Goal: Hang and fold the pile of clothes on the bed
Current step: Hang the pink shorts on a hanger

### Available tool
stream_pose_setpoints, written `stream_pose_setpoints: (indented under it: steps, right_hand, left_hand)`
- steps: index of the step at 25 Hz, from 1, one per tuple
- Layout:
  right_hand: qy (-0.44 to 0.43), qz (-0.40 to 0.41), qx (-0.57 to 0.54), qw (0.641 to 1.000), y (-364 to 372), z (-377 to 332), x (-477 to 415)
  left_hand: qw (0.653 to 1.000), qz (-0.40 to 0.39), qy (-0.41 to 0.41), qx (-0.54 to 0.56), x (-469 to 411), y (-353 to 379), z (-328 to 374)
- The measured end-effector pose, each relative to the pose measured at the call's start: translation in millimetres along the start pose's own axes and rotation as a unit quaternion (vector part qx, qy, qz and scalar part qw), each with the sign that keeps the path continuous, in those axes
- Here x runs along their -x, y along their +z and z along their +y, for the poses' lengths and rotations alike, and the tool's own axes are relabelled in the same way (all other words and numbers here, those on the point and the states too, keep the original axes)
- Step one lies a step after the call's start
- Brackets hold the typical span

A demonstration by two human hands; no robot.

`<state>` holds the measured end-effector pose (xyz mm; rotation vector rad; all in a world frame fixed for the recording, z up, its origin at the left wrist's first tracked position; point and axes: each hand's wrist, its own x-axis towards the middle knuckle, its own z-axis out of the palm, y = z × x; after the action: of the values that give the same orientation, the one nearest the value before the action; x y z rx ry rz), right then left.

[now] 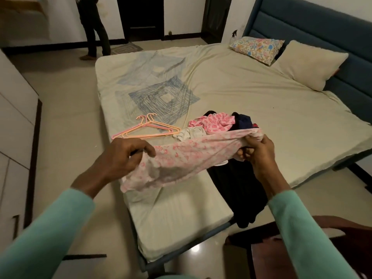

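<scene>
I hold a pale garment with a pink print point(187, 158) stretched between both hands above the bed's near corner. My left hand point(122, 156) grips its left end, and the cloth sags below it. My right hand point(255, 150) grips the bunched right end. Behind the garment lies a small pile: a pink patterned piece point(215, 121), a white piece point(191, 133) and dark clothes point(243, 119). A black garment point(237, 190) drapes over the bed's edge below my right hand. Pink and orange plastic hangers point(147, 129) lie on the sheet to the left of the pile.
The bed point(261, 93) has a cream sheet, a floral pillow point(257, 47), a plain pillow point(310, 67) and a blue headboard point(322, 23). White cabinets point(14, 109) line the left wall. A dark wooden chair point(261, 254) stands at bottom right. Another person point(92, 25) stands by the far wall.
</scene>
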<state>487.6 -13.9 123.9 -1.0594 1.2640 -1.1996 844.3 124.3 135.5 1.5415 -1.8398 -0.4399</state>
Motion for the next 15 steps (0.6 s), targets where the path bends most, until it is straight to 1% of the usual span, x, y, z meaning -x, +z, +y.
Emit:
stream_pose_setpoints:
  steps: [1, 2, 4, 5, 6, 8, 9, 12, 13, 14, 15]
  right_hand:
    - [0.007, -0.003, 0.024, 1.0, -5.4, 4.1, -1.3]
    - [0.005, 0.002, 0.025, 1.0, -12.9, 6.5, -3.0]
    - [-0.01, 0.018, -0.023, 1.0, -28.8, 6.3, -6.0]
    - [-0.01, 0.023, -0.042, 0.999, -37.7, 7.1, -7.1]
    - [0.001, 0.028, -0.048, 0.998, -45.6, 11.5, -8.8]
    - [0.027, 0.034, -0.052, 0.998, -60.8, 27.5, -9.2]
    - [0.017, 0.047, -0.05, 0.998, -70.3, 38.5, -7.9]
    - [-0.089, 0.133, -0.044, 0.986, -90.0, 62.6, 3.7]
    - [-0.096, 0.138, -0.027, 0.985, -92.8, 69.1, 7.4]
    - [-0.08, 0.131, -0.003, 0.988, -94.2, 77.0, 9.7]
    - [-0.067, 0.12, 0.017, 0.99, -93.7, 83.0, 14.0]
  left_hand:
    - [1.0, -0.011, -0.021, -0.002, 1.1, 2.0, 3.5]
    - [0.999, 0.008, -0.032, 0.015, 4.4, 5.7, 12.8]
    - [0.995, 0.067, -0.032, 0.063, 15.3, 19.9, 36.0]
    - [0.993, 0.073, -0.038, 0.082, 20.5, 29.4, 49.5]
    - [0.993, 0.063, -0.06, 0.079, 21.9, 39.0, 58.6]
    - [0.991, 0.027, -0.124, 0.036, 25.9, 58.8, 67.6]
    - [0.989, 0.041, -0.137, 0.02, 31.4, 71.3, 73.8]
    - [0.989, 0.129, -0.07, 0.027, 58.9, 108.3, 98.0]
    - [0.988, 0.132, -0.069, 0.025, 67.2, 119.1, 103.5]
    - [0.988, 0.121, -0.095, 0.026, 74.4, 129.5, 103.1]
    - [0.984, 0.104, -0.141, 0.03, 80.9, 138.1, 100.1]
